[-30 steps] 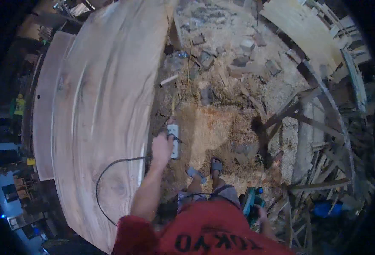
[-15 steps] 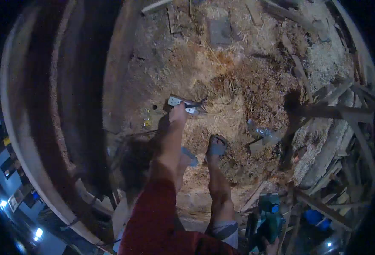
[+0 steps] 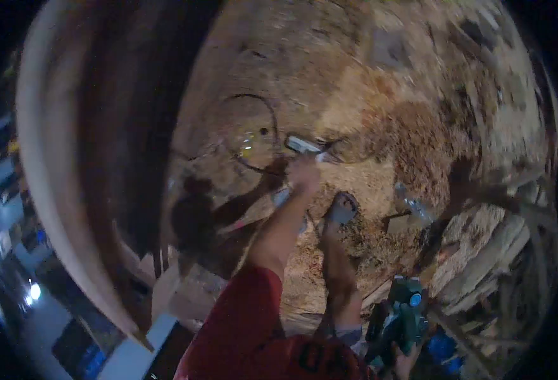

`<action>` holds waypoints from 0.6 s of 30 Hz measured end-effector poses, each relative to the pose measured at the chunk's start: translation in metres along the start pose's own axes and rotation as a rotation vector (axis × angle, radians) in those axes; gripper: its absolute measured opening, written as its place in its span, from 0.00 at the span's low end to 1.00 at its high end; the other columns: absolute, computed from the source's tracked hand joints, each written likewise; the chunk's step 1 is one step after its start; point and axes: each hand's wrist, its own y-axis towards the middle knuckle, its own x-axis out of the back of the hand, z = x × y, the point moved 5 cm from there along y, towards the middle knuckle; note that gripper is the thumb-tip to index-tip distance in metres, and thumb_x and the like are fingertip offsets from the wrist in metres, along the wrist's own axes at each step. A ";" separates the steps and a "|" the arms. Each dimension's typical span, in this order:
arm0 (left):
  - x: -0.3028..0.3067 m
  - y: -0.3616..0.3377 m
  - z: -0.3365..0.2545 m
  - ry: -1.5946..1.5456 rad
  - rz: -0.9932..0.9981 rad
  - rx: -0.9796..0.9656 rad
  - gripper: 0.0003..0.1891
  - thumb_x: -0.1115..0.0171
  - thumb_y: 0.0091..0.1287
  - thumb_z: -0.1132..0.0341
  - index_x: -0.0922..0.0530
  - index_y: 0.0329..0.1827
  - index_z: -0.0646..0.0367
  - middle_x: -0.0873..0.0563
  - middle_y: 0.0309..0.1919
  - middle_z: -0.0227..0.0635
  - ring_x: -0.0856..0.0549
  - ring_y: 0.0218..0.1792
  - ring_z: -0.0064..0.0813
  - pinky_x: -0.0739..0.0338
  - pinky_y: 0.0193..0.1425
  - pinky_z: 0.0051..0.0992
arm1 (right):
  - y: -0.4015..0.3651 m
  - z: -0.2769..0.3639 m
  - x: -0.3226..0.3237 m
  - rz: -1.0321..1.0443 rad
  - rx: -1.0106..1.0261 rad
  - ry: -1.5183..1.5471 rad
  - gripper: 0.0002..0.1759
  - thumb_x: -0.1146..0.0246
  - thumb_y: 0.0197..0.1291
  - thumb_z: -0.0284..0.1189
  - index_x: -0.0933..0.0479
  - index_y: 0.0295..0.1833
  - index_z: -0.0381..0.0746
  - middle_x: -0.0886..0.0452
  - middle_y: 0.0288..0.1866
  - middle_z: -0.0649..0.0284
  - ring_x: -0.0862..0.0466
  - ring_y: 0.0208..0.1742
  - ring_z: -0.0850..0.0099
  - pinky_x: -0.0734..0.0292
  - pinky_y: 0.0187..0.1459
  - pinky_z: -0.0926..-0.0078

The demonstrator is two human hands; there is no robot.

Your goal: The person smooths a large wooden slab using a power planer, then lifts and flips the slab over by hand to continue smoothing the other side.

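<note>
A woodworking shop with an earthen-looking floor, strewn with sawdust and lit in patches.

Pale and reddish-brown shavings cover much of the ground, thickest toward the middle and right, while rough boards and scrap timber lie jumbled along the right edge. A large piece of wood fills the left side, its pale edge curving down toward the lower left. A green power tool at the lower right, a white power strip low over the shavings and a dark cable looped beside it mark a working shop; bright lights shine at the far left.
</note>
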 end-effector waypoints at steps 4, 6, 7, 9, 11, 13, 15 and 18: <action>0.015 -0.167 -0.034 -0.825 0.239 -0.151 0.16 0.41 0.69 0.62 0.19 0.56 0.58 0.16 0.56 0.46 0.19 0.58 0.47 0.25 0.64 0.40 | -0.007 0.041 0.016 0.124 0.221 0.090 0.29 0.33 0.60 0.33 0.28 0.66 0.36 0.20 0.58 0.56 0.20 0.55 0.66 0.24 0.55 0.68; 0.106 -0.258 -0.045 -0.783 -0.028 -0.372 0.16 0.39 0.69 0.61 0.19 0.56 0.58 0.17 0.56 0.45 0.19 0.60 0.45 0.26 0.66 0.38 | -0.023 0.065 0.037 0.181 0.320 0.074 0.29 0.33 0.61 0.33 0.28 0.66 0.36 0.20 0.58 0.56 0.20 0.54 0.66 0.23 0.55 0.68; 0.168 -0.305 -0.046 -0.686 -0.225 -0.470 0.17 0.39 0.69 0.60 0.19 0.57 0.57 0.17 0.57 0.44 0.20 0.61 0.44 0.27 0.66 0.38 | -0.031 0.080 0.043 0.204 0.375 0.069 0.29 0.33 0.61 0.32 0.28 0.66 0.36 0.20 0.58 0.56 0.20 0.54 0.66 0.23 0.55 0.68; 0.287 -0.409 -0.017 -0.490 -0.594 -0.587 0.19 0.38 0.71 0.57 0.21 0.59 0.57 0.17 0.57 0.47 0.19 0.62 0.43 0.25 0.63 0.40 | -0.060 0.110 0.064 0.216 0.468 0.051 0.29 0.33 0.61 0.32 0.28 0.66 0.36 0.21 0.58 0.56 0.20 0.54 0.67 0.23 0.55 0.68; 0.359 -0.473 0.037 -0.420 -0.768 -0.414 0.22 0.37 0.70 0.58 0.24 0.65 0.56 0.22 0.64 0.46 0.24 0.67 0.49 0.31 0.69 0.49 | -0.096 0.143 0.082 0.206 0.566 0.034 0.29 0.33 0.61 0.32 0.28 0.66 0.36 0.21 0.58 0.56 0.19 0.54 0.67 0.23 0.55 0.68; 0.403 -0.522 0.108 -0.292 -0.886 -0.146 0.27 0.42 0.72 0.53 0.29 0.71 0.53 0.28 0.71 0.45 0.33 0.74 0.51 0.39 0.75 0.56 | -0.137 0.168 0.097 0.182 0.664 0.018 0.29 0.33 0.61 0.32 0.28 0.66 0.36 0.21 0.58 0.56 0.19 0.54 0.67 0.23 0.54 0.68; 0.413 -0.548 0.185 -0.194 -0.852 0.190 0.33 0.46 0.74 0.48 0.37 0.77 0.52 0.36 0.76 0.46 0.40 0.77 0.52 0.47 0.78 0.57 | -0.186 0.180 0.104 0.155 0.747 0.013 0.28 0.33 0.61 0.32 0.28 0.66 0.36 0.21 0.57 0.56 0.19 0.53 0.67 0.23 0.54 0.68; 0.378 -0.594 0.286 -0.151 -0.828 0.326 0.35 0.50 0.74 0.44 0.42 0.80 0.50 0.42 0.80 0.45 0.45 0.80 0.50 0.53 0.80 0.55 | -0.257 0.180 0.097 0.129 0.879 0.033 0.28 0.34 0.61 0.31 0.28 0.66 0.36 0.21 0.57 0.56 0.19 0.53 0.67 0.23 0.54 0.68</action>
